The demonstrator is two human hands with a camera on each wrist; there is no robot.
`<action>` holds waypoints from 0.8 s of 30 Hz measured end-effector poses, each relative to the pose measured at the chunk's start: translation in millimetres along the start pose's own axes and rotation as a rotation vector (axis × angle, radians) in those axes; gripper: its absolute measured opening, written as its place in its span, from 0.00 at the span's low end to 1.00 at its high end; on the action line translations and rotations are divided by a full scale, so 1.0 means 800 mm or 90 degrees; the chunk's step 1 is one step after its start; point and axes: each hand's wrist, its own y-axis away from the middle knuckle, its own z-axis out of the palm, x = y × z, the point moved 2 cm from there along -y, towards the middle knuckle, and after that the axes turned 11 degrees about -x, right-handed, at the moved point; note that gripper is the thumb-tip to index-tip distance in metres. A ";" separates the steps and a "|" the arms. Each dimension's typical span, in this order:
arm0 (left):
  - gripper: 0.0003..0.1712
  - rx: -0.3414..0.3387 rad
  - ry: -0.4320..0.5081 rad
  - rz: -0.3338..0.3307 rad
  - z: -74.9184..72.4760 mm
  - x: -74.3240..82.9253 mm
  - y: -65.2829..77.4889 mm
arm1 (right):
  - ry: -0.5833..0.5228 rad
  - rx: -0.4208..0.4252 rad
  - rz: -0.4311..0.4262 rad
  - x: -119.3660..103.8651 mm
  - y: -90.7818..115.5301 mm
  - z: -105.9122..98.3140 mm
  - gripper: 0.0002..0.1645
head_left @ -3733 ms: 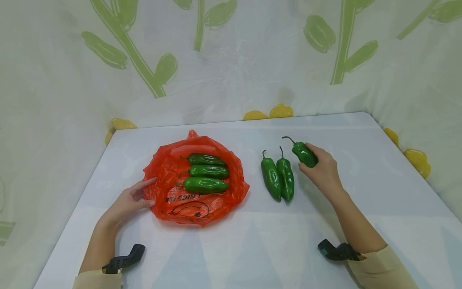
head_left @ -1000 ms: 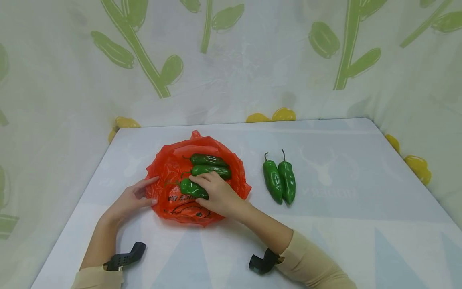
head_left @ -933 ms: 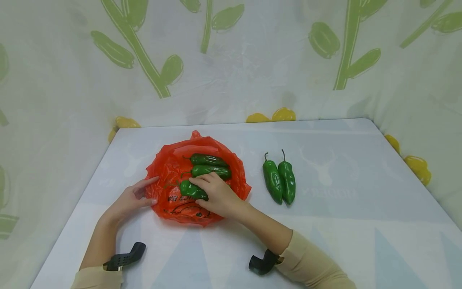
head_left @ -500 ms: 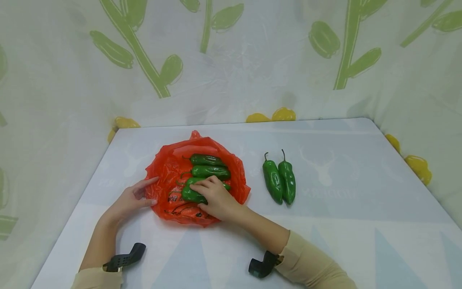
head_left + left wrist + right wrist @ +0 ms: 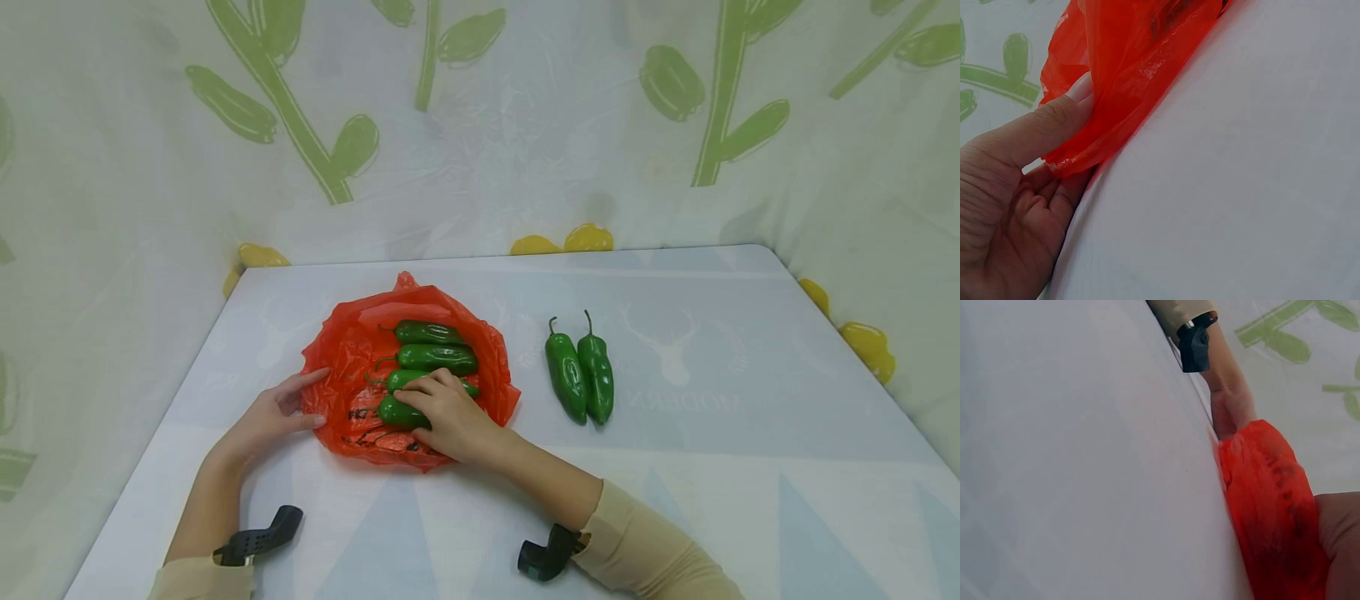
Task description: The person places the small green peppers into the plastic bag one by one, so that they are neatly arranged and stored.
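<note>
A red plastic bag [image 5: 341, 346] lies spread open on the table, several green peppers in a row inside it. My right hand [image 5: 463, 423] reaches in from the right and grips the nearest pepper [image 5: 399, 412], whose right end is hidden under the fingers. Beside it, another pepper [image 5: 401, 380] is partly covered by that hand. At the bag's left edge my left hand [image 5: 266, 423] pinches the rim. In the left wrist view the thumb of the left hand [image 5: 1029, 169] lies over the red film, fingers behind. Two more peppers [image 5: 566, 377] lie side by side right of the bag.
The white table [image 5: 720, 517] has pale printed triangles and a deer head motif. A curtain [image 5: 525, 150] with green leaf patterns hangs behind and at both sides. Black wrist cameras [image 5: 551, 552] sit on both forearms.
My right hand picked up a pepper from the table's right side and carried it left into the bag. Within the last second it moved slightly nearer me. The left hand stayed at the rim.
</note>
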 end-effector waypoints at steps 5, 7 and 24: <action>0.44 0.001 -0.001 -0.002 0.000 0.000 0.000 | -0.022 0.007 -0.002 0.001 0.001 -0.004 0.30; 0.44 0.001 0.003 -0.003 0.000 0.000 0.000 | -0.030 0.011 -0.001 0.001 0.002 -0.006 0.30; 0.44 -0.005 -0.003 -0.008 -0.002 0.002 -0.001 | -0.065 0.085 -0.011 0.015 0.015 -0.028 0.33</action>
